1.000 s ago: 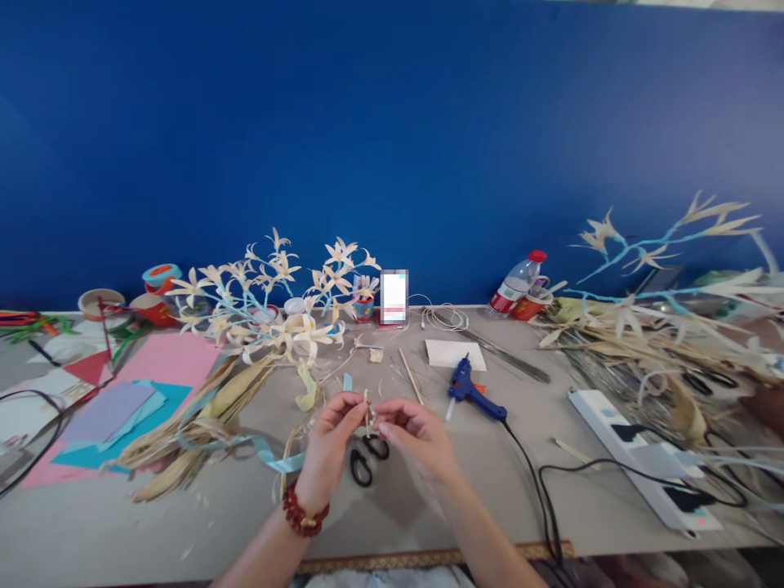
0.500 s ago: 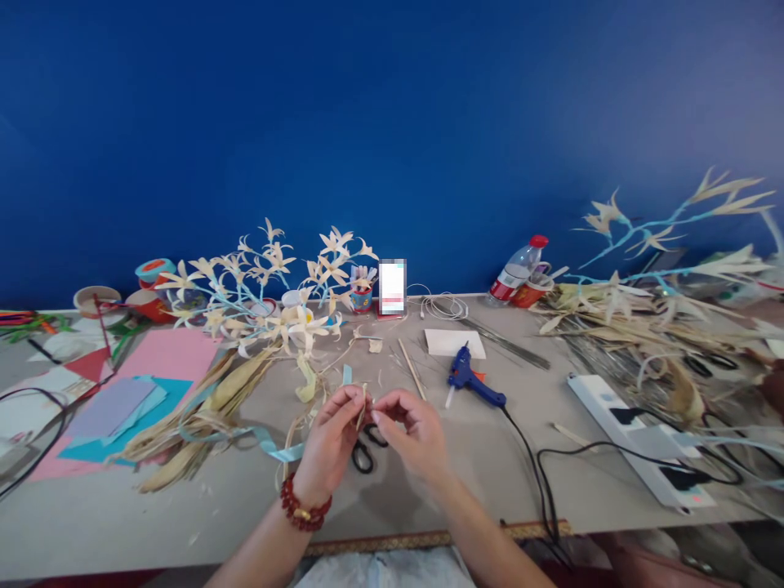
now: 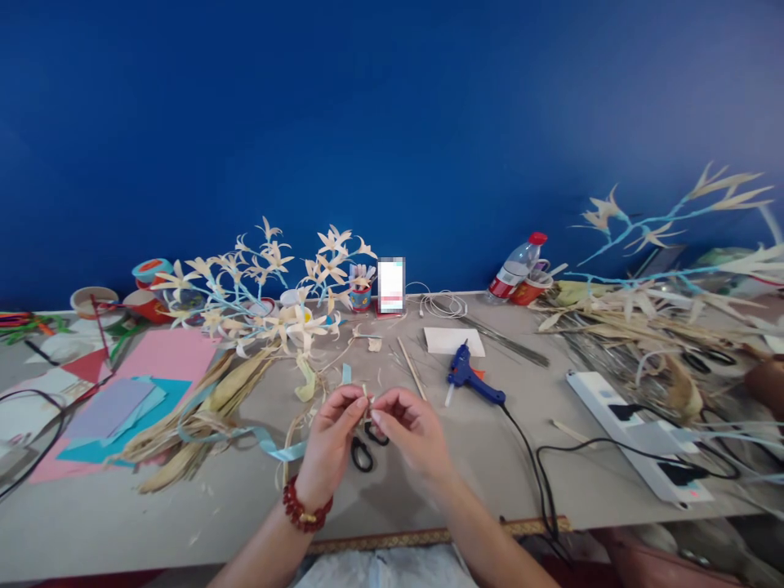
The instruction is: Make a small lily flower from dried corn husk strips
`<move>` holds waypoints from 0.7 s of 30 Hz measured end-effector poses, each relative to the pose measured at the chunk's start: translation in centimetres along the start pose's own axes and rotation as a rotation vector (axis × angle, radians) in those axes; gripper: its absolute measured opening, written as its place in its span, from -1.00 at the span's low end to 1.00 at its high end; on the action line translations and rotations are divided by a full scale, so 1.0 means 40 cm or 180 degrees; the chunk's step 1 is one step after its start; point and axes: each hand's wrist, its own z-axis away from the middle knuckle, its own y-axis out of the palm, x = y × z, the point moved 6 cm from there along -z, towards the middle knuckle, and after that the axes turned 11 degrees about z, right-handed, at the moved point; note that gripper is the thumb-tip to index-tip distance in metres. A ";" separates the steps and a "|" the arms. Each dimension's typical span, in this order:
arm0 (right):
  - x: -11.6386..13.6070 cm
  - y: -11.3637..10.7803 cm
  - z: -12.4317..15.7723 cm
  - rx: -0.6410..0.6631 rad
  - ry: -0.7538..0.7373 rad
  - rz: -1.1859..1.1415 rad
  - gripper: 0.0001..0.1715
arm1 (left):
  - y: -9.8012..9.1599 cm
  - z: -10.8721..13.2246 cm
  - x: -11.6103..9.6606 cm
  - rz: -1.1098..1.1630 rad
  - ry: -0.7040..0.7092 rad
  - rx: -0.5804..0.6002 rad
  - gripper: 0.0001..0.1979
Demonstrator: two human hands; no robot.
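My left hand [image 3: 331, 441], with a red bead bracelet on its wrist, and my right hand [image 3: 412, 433] meet above the table's front middle. Both pinch a small pale straw piece [image 3: 366, 402] between their fingertips. Black-handled scissors [image 3: 366, 445] lie on the table just beneath the hands. A light blue ribbon [image 3: 269, 445] curls across the table to the left of my left hand. Dried husk strips [image 3: 202, 416] are piled further left.
A blue glue gun [image 3: 473, 382] with a black cord lies right of my hands. A white power strip [image 3: 637, 437] sits further right. Straw flower branches [image 3: 269, 298] stand at the back, with coloured paper [image 3: 140, 384] at left, a plastic bottle [image 3: 515, 276] and more dried leaves [image 3: 649, 327] at right.
My hands stay pinched on the straw piece, its angle shifting slightly between the fingertips. The view has tilted up a little.
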 end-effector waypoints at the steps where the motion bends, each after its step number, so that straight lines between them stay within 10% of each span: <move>1: -0.001 0.001 0.000 0.0021 0.0023 -0.0061 -0.86 | 0.000 0.000 -0.002 -0.0021 0.0034 0.0001 -0.87; 21: 0.017 0.005 0.010 0.0186 0.0118 -0.0127 -0.91 | -0.008 0.006 -0.033 -0.1146 0.0837 0.0165 -0.82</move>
